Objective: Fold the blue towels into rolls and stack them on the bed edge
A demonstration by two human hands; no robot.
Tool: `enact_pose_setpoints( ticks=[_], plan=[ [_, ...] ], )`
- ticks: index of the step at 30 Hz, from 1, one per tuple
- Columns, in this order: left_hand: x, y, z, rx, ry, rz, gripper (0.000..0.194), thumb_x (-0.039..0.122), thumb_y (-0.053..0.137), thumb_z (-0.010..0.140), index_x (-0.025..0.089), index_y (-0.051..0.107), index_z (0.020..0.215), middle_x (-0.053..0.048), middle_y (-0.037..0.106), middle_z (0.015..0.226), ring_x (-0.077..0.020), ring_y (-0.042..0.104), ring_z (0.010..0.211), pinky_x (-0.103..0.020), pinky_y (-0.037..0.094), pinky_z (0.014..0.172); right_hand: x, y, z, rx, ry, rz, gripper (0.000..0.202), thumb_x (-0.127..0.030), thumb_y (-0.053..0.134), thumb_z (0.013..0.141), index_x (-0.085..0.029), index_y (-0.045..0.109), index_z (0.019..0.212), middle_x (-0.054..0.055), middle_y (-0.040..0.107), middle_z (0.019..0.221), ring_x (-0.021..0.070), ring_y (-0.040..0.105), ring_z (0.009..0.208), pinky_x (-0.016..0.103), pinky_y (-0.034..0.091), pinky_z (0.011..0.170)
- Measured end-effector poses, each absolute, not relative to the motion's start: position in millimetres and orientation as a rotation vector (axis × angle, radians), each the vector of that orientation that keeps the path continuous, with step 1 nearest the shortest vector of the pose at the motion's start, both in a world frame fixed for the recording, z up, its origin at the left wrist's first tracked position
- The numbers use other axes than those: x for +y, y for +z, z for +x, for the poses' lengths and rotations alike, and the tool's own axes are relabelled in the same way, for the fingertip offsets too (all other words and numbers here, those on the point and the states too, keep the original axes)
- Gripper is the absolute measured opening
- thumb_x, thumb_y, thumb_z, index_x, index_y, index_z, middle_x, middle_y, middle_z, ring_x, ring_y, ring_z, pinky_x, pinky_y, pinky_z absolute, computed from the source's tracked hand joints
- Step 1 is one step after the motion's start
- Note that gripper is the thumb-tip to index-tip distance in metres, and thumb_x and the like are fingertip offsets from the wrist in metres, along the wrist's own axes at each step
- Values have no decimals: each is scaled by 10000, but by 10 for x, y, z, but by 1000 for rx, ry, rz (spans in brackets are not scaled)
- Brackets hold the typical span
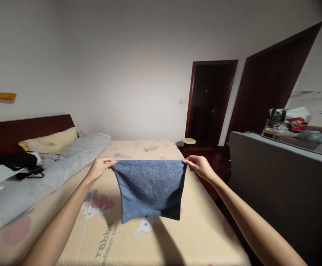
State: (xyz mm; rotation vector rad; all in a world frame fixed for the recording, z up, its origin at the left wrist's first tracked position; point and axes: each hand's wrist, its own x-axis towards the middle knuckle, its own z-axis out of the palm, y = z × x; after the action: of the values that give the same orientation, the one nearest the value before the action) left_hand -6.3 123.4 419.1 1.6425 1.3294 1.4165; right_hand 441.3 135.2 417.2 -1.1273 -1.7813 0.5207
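Observation:
A blue towel (pixel 151 188) hangs spread out above the bed, its top edge pulled nearly straight between my two hands. My left hand (pixel 101 168) pinches the top left corner between thumb and fingers. At the top right corner, my right hand (pixel 199 166) grips the cloth the same way. The towel's lower edge hangs loose and curves a little. Beneath it lies a yellow bed sheet (pixel 205 236) printed with rabbits, strawberries and lettering, partly hidden by the cloth.
A grey quilt (pixel 75 162), a yellow pillow (pixel 51 140) and black items (pixel 14 160) lie on the left. A round stool (pixel 188 141) stands beyond the bed near a dark doorway (pixel 212 103). A tall grey panel (pixel 277 184) borders the right side.

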Motion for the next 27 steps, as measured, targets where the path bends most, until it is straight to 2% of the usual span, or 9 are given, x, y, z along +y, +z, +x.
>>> enact_pose_setpoints(
  ticks=[3, 8, 10, 12, 14, 17, 19, 23, 27],
  plan=[
    [1257, 4142, -84, 1333, 1378, 1632, 239, 399, 818, 543, 197, 710, 611, 26, 617, 495, -118, 503, 491, -229, 383, 494, 1415, 4087, 4407, -1750, 631, -1125, 431, -611, 711, 647, -185, 649, 654, -45, 520, 408, 89, 421, 380, 229, 299, 428],
    [1399, 3907, -61, 1347, 1325, 1509, 334, 473, 803, 562, 177, 685, 662, 65, 538, 403, -70, 417, 366, -198, 272, 402, 1640, 3816, 4330, -1678, 805, -1129, 479, -659, 659, 663, -186, 588, 674, -36, 549, 402, 75, 380, 311, 217, 255, 370],
    [1504, 3767, -21, 1347, 1312, 1430, 387, 508, 797, 552, 168, 668, 684, 25, 614, 455, -90, 492, 369, -198, 289, 401, 1757, 3684, 4250, -1635, 845, -1146, 511, -699, 618, 666, -192, 548, 666, 3, 607, 455, 90, 435, 315, 212, 255, 356],
    [1630, 3621, 38, 1347, 1332, 1344, 423, 511, 807, 525, 159, 644, 692, -46, 704, 581, -134, 608, 450, -201, 337, 431, 1880, 3550, 4144, -1580, 862, -1169, 528, -722, 595, 656, -200, 517, 667, 39, 647, 512, 127, 531, 363, 208, 273, 356],
    [1763, 3486, 111, 1349, 1392, 1260, 434, 493, 816, 510, 153, 619, 693, -90, 733, 652, -173, 677, 541, -208, 380, 474, 2003, 3426, 4027, -1527, 842, -1191, 528, -728, 587, 647, -206, 507, 670, 54, 662, 541, 168, 607, 434, 212, 313, 372],
    [1944, 3346, 219, 1336, 1514, 1157, 414, 456, 818, 526, 158, 581, 688, -101, 732, 658, -204, 712, 622, -235, 442, 546, 2161, 3303, 3878, -1472, 762, -1194, 508, -725, 565, 661, -221, 504, 663, 56, 680, 582, 204, 666, 553, 256, 430, 464],
    [2038, 3307, 258, 1314, 1586, 1112, 404, 455, 804, 553, 162, 572, 706, -101, 729, 665, -219, 724, 673, -262, 482, 603, 2227, 3280, 3825, -1451, 689, -1174, 487, -716, 542, 689, -231, 519, 679, 58, 703, 647, 220, 690, 671, 303, 496, 596],
    [2110, 3229, 206, 1304, 1707, 1067, 477, 592, 690, 636, 155, 587, 795, -84, 709, 680, -231, 729, 730, -284, 506, 637, 2204, 3274, 3857, -1459, 574, -1128, 449, -682, 525, 741, -238, 582, 777, 67, 725, 828, 233, 673, 880, 337, 484, 825],
    [1892, 2809, 140, 1406, 1715, 1076, 595, 704, 662, 564, 174, 598, 828, -32, 683, 664, -205, 699, 684, -261, 474, 569, 1968, 2938, 3968, -1500, 600, -1147, 474, -686, 527, 752, -227, 632, 807, 63, 711, 850, 235, 652, 884, 322, 477, 823]
  ],
)
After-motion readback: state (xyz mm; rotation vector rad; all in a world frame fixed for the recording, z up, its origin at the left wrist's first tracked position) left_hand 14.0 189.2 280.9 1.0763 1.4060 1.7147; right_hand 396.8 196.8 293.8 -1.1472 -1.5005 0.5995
